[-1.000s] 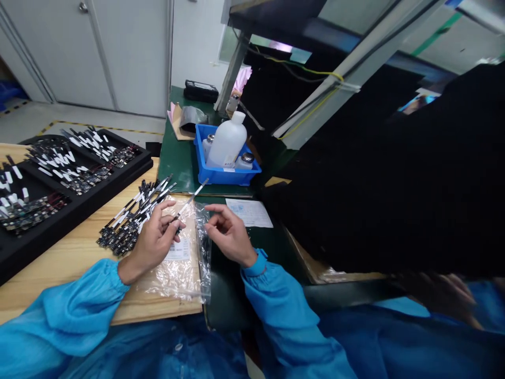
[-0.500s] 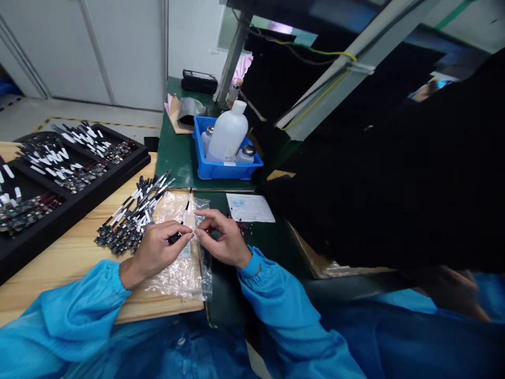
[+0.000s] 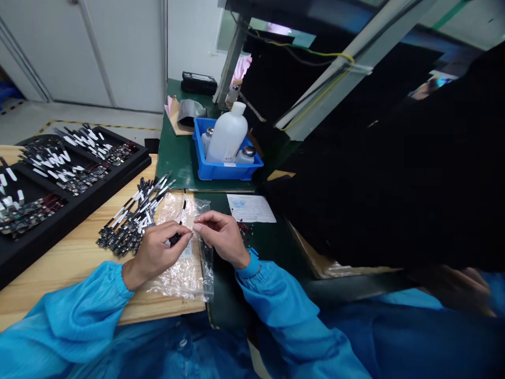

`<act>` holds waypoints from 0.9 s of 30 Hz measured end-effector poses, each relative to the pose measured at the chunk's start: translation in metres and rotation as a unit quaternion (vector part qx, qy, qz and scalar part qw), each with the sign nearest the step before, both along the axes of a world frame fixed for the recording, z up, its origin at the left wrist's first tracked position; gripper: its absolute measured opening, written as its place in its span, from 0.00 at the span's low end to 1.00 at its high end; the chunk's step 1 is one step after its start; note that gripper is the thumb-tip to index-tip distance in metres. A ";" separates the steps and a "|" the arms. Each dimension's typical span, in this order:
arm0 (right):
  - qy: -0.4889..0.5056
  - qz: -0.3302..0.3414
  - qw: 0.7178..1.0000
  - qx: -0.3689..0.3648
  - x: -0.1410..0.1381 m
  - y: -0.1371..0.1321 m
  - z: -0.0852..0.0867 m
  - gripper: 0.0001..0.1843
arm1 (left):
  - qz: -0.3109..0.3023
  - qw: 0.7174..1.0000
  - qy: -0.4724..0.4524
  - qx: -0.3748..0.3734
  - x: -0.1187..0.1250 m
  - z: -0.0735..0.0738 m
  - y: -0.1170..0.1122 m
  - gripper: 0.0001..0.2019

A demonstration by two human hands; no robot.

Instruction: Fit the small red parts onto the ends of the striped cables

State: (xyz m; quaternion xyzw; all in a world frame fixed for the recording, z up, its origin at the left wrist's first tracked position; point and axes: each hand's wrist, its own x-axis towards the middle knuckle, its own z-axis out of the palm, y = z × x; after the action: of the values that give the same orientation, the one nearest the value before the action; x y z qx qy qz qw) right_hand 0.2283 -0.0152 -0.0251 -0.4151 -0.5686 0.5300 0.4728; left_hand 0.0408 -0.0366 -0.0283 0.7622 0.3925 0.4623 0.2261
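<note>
My left hand [image 3: 158, 251] pinches a small dark circuit board [image 3: 174, 239] between thumb and fingers, over a clear plastic bag [image 3: 177, 279]. From the board a thin black-and-white strip [image 3: 183, 209] sticks up and away from me. Close against the left fingertips, my right hand [image 3: 225, 239] has its thumb and index finger pinched together; anything between them is too small to make out. A heap of similar boards with flat strips [image 3: 124, 229] lies left of my left hand. Small dark red and black pieces [image 3: 245, 229] are scattered beyond my right hand.
A black tray [image 3: 79, 202] with boards in its compartments stands on the wooden board [image 3: 71, 263] at left. A blue bin [image 3: 224, 171] holds a large white bottle [image 3: 228, 131] and smaller ones. A printed sheet [image 3: 252, 209] lies on the green surface. Another person's arm [image 3: 453, 289] is at right.
My right hand's fingers have drawn in from a wider curl to a tighter pinch beside the left fingertips. The strip on the held board has swung slightly left.
</note>
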 end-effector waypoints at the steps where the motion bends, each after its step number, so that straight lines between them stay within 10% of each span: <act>1: 0.002 -0.002 1.000 -0.003 -0.001 0.000 0.000 0.16 | 0.001 1.000 0.004 -0.003 0.000 0.000 0.000 0.03; 11: 0.020 0.004 0.998 -0.051 -0.002 -0.002 0.003 0.13 | 0.004 1.000 -0.010 -0.028 0.000 -0.001 0.001 0.03; 19: -0.177 0.029 0.967 0.182 0.000 -0.003 0.002 0.06 | 0.036 0.996 -0.030 -0.072 -0.003 -0.003 0.002 0.05; 27: -0.219 0.045 0.948 0.229 0.002 -0.002 -0.002 0.07 | 0.033 0.999 0.027 0.002 -0.002 0.000 0.003 0.05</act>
State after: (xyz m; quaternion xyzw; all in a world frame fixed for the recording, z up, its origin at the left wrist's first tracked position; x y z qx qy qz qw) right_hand 0.2302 -0.0175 -0.0275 -0.3754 -0.7822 0.3028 0.3944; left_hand 0.0390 -0.0341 -0.0285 0.7614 0.4225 0.4499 0.1982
